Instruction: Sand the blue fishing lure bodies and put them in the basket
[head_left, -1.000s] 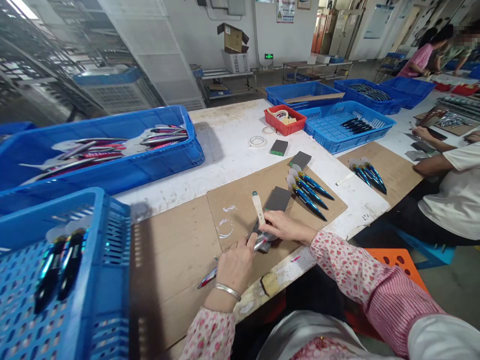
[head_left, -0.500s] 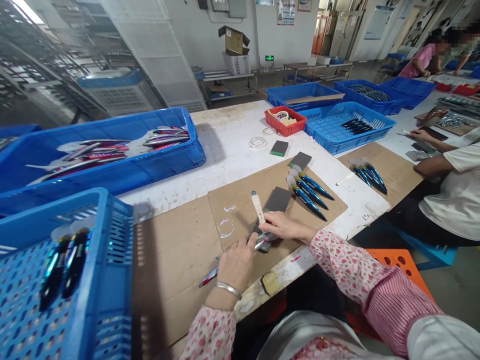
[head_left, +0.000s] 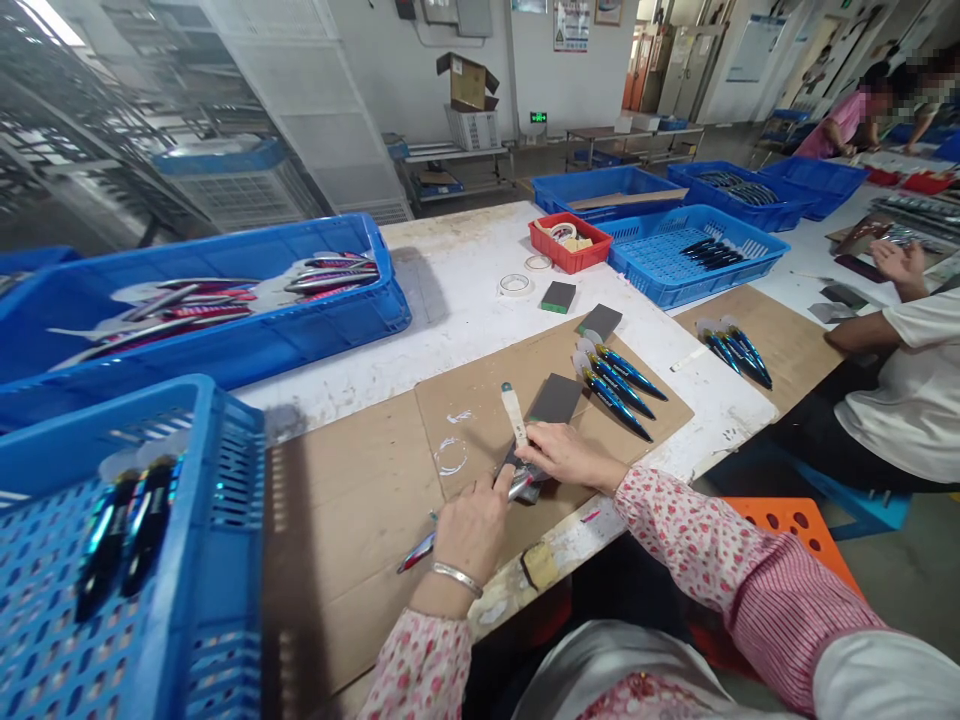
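At left, a light-blue perforated crate (head_left: pixel 214 590) holds two dark lures (head_left: pixel 109 550) side by side; beyond it, a deeper blue bin (head_left: pixel 322 340) carries a heap of pink-and-silver lures (head_left: pixel 334 275). The worker's left hand (head_left: pixel 472 525) closes over a silver-and-red lure (head_left: pixel 418 552), held low above the cardboard (head_left: pixel 495 370) on the white surface (head_left: pixel 457 300). Close by, the right hand (head_left: pixel 559 455) grips a pale-handled tool (head_left: pixel 514 410). A red basket (head_left: pixel 574 258) contains tape rolls (head_left: pixel 562 232), near three blue lures (head_left: pixel 619 390) laid on the cardboard. Farther right, a light-blue tray (head_left: pixel 675 290) holds a row of black lures (head_left: pixel 712 252), while a blue bin behind (head_left: pixel 787 215) contains more dark lures (head_left: pixel 739 185).
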